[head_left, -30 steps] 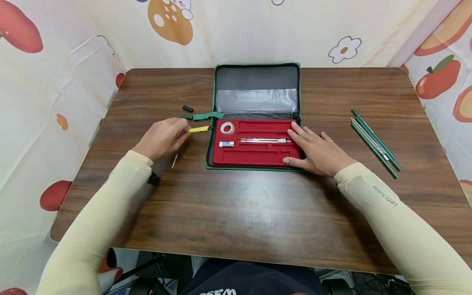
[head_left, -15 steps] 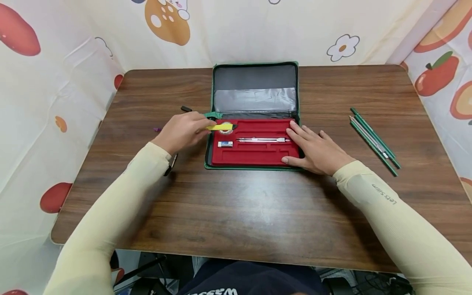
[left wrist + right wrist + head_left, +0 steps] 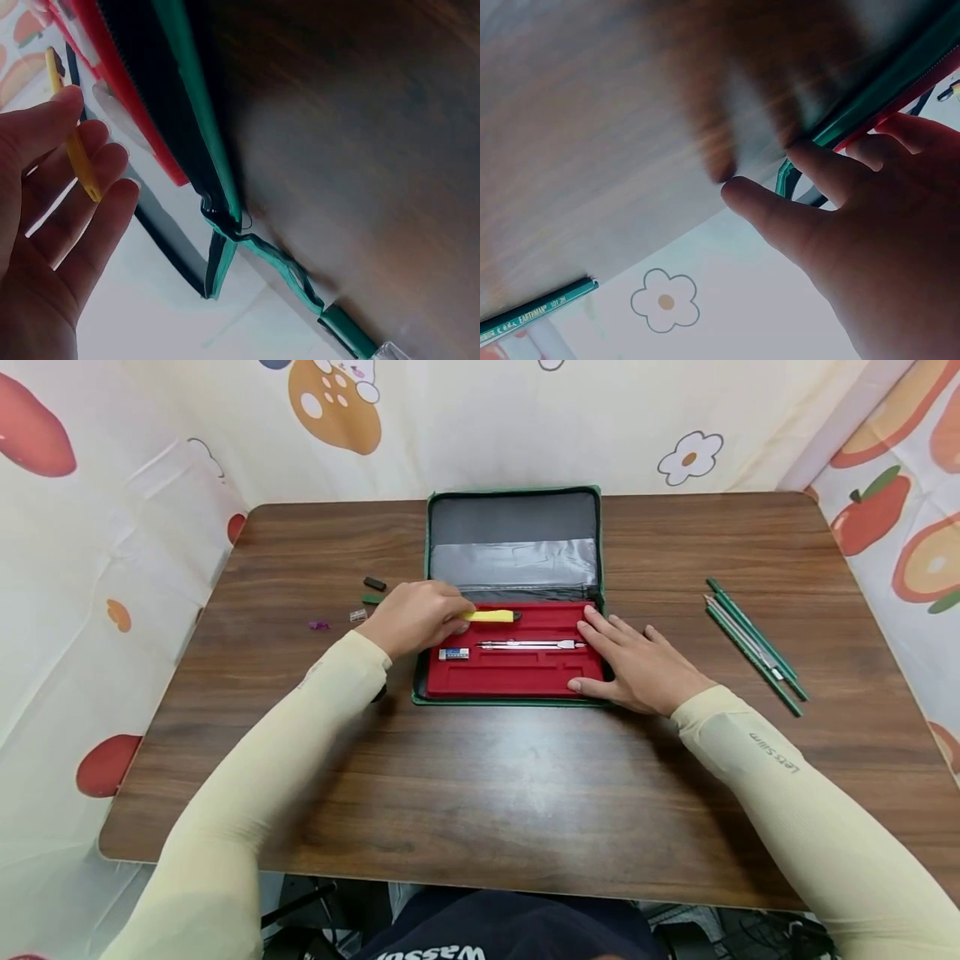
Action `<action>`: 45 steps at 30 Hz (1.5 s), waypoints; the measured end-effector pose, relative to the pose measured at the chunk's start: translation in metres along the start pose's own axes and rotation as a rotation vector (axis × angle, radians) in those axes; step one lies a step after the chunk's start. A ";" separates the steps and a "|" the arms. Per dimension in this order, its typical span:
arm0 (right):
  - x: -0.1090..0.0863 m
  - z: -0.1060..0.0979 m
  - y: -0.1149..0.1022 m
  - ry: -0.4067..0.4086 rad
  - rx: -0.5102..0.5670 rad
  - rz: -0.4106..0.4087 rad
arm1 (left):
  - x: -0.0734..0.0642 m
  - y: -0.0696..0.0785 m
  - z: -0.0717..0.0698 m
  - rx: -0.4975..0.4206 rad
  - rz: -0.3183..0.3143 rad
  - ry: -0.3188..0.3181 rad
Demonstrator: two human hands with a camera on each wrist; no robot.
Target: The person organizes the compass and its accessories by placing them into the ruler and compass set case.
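In the head view my left hand (image 3: 420,618) pinches a slim yellow tool (image 3: 491,616) with a dark tip above the upper left of a red tray (image 3: 517,680). The left wrist view shows this flat yellow tool (image 3: 81,161) between thumb and fingers. The tray lies inside an open green zip case (image 3: 517,518). It holds a white-and-blue eraser (image 3: 453,654) and a silver drawing compass (image 3: 531,645). At the tray's right edge rests my right hand (image 3: 637,668), fingers spread. The tape roll at the tray's upper left is hidden by my left hand.
Several green and silver pencils (image 3: 757,647) lie to the right on the wooden table (image 3: 525,802). Left of the case are a small black piece (image 3: 374,583), a green piece (image 3: 372,599), a metal sharpener (image 3: 358,616) and a small purple item (image 3: 318,625).
My left hand has carried the yellow tool rightward from beside the case to above the tray. The sharpener and purple item have come into sight behind it. The right hand stays in place.
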State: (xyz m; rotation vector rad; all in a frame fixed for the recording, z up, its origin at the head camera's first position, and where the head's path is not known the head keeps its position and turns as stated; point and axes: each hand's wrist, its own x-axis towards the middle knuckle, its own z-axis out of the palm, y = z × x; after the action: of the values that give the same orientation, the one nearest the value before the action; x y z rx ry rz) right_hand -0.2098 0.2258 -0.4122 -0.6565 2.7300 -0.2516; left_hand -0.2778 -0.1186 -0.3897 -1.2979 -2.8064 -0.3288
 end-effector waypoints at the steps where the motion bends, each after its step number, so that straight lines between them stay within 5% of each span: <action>1: 0.000 0.000 0.000 -0.001 0.001 -0.002 | 0.001 0.000 0.001 0.002 -0.007 -0.007; 15: 0.002 0.004 0.000 -0.012 0.012 0.017 | 0.033 0.011 0.008 0.127 0.003 -0.070; 36: 0.001 0.003 0.004 -0.003 0.016 0.012 | 0.094 0.042 0.019 0.145 0.005 -0.213; 45: 0.000 0.000 0.005 0.007 0.007 0.000 | 0.102 0.045 0.021 0.096 0.001 -0.219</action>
State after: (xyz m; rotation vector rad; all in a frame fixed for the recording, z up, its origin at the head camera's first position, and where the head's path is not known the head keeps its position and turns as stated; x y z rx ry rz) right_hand -0.2123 0.2300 -0.4133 -0.6554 2.7339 -0.2639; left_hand -0.3084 -0.0094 -0.3904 -1.3936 -2.9539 -0.0528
